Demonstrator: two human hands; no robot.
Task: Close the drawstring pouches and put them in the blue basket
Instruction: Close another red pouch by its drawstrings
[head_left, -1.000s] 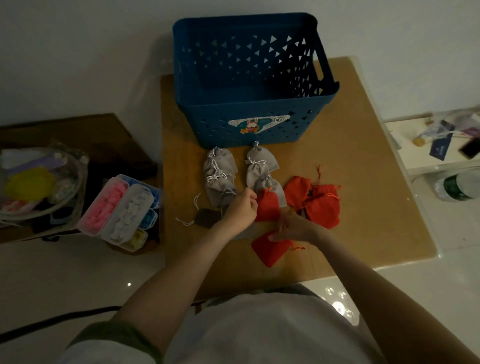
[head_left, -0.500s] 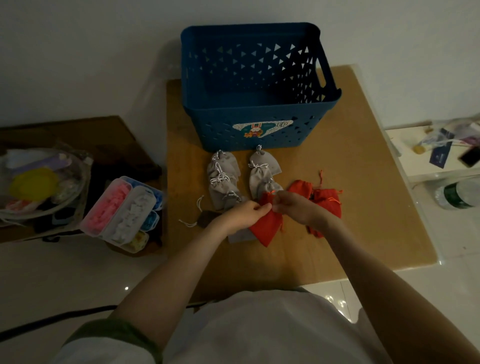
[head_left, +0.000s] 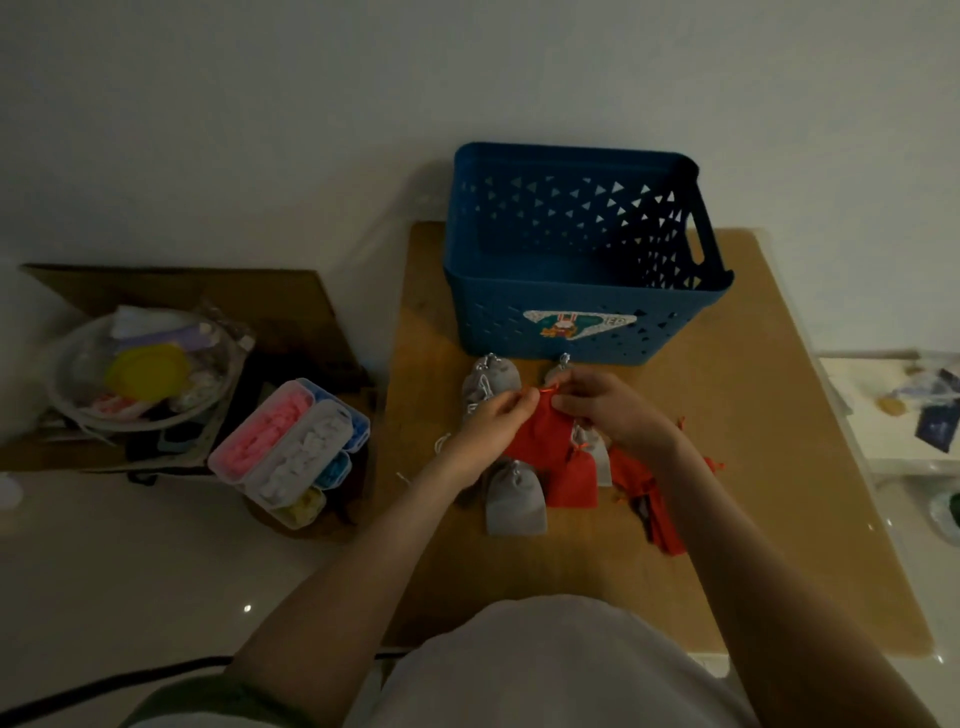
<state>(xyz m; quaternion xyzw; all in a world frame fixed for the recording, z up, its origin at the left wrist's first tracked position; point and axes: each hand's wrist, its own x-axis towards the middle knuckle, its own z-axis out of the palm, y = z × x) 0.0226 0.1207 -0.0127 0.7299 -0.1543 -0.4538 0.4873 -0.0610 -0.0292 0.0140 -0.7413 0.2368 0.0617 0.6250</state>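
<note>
While pinching the red pouch (head_left: 540, 441) at its mouth with left hand (head_left: 488, 426) and right hand (head_left: 608, 410), holding it just above the table (head_left: 753, 415), in front of the blue basket (head_left: 571, 296). Could lose the thin cord (head_left: 549, 387) on an uneven tug, leaving the mouth gaping.

Brown table (head_left: 779, 415) against a white wall. To its left, a low dark board (head_left: 182, 291) carries a clear bowl (head_left: 67, 384) of clutter, yellow lid (head_left: 148, 371) inside. Stacked clear boxes (head_left: 291, 452) with pink, white, blue and yellow contents stand just beside the table. Black cable (head_left: 104, 691) on the floor. Cluttered white shelf (head_left: 857, 384) far right.
</note>
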